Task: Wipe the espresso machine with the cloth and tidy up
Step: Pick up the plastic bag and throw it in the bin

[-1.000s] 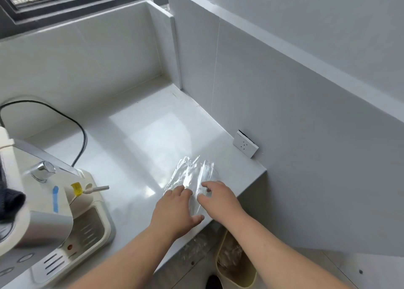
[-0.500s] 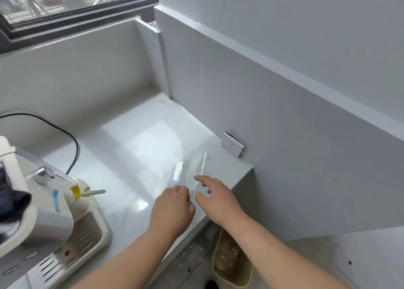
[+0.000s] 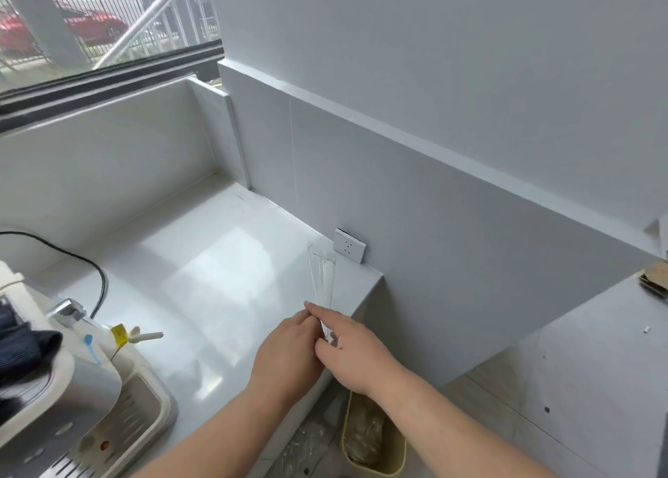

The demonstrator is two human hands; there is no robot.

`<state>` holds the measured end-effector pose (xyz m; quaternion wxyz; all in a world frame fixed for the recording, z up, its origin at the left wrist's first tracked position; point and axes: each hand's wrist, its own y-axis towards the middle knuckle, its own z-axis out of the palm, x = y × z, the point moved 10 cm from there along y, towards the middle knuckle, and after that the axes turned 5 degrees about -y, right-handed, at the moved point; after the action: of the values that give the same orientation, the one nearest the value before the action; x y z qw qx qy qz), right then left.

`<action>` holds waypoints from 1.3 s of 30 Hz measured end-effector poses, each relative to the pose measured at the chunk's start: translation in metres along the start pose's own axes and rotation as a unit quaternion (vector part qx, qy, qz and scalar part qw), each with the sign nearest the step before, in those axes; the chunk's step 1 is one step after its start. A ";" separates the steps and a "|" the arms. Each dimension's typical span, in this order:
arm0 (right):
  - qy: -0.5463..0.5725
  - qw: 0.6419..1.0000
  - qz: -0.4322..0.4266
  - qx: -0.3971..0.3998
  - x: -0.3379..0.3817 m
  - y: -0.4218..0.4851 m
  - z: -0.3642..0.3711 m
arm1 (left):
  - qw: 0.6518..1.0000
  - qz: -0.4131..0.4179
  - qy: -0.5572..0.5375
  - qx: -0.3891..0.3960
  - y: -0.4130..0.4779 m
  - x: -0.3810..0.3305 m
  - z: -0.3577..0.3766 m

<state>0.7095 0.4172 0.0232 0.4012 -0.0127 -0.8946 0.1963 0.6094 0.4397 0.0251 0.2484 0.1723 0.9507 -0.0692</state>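
A clear plastic wrapper (image 3: 321, 275) stands up from the white counter (image 3: 202, 271) near its right end, gathered into a narrow strip. My left hand (image 3: 285, 358) and my right hand (image 3: 354, 351) pinch its lower end between them. The cream espresso machine (image 3: 65, 387) sits at the lower left, with a dark cloth (image 3: 21, 343) lying on top of it and a steam wand (image 3: 148, 336) sticking out to the right.
A black cable (image 3: 86, 267) runs behind the machine. A wall socket (image 3: 349, 250) sits just behind the wrapper. Below the counter's end stands a yellow bin (image 3: 372, 438) with plastic in it. A grey ledge (image 3: 596, 369) is at the right.
The wrapper lay flat on the counter under my hands; both hands have gathered it and lifted it upright into a narrow strip. The view has tilted up.
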 end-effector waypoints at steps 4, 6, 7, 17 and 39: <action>-0.019 0.999 0.027 -0.039 -0.013 -0.017 -0.017 | 0.999 0.041 0.004 0.017 -0.003 -0.028 0.001; -0.031 0.997 0.044 -0.056 -0.022 -0.026 -0.024 | 0.998 0.047 0.007 0.027 -0.006 -0.038 0.001; -0.036 0.996 0.053 -0.065 -0.027 -0.031 -0.027 | 0.998 0.050 0.011 0.032 -0.008 -0.042 0.001; -0.142 0.976 0.109 -0.123 -0.063 -0.097 -0.037 | 0.988 0.114 0.049 0.093 -0.039 -0.069 0.018; -0.196 0.971 0.135 -0.040 -0.163 -0.069 -0.003 | 0.981 0.046 0.113 0.154 0.027 -0.008 0.108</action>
<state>0.8314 0.3247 -0.0666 0.1875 -0.1106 -0.9530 0.2108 0.6739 0.4396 -0.0659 0.1129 0.2586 0.9417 -0.1832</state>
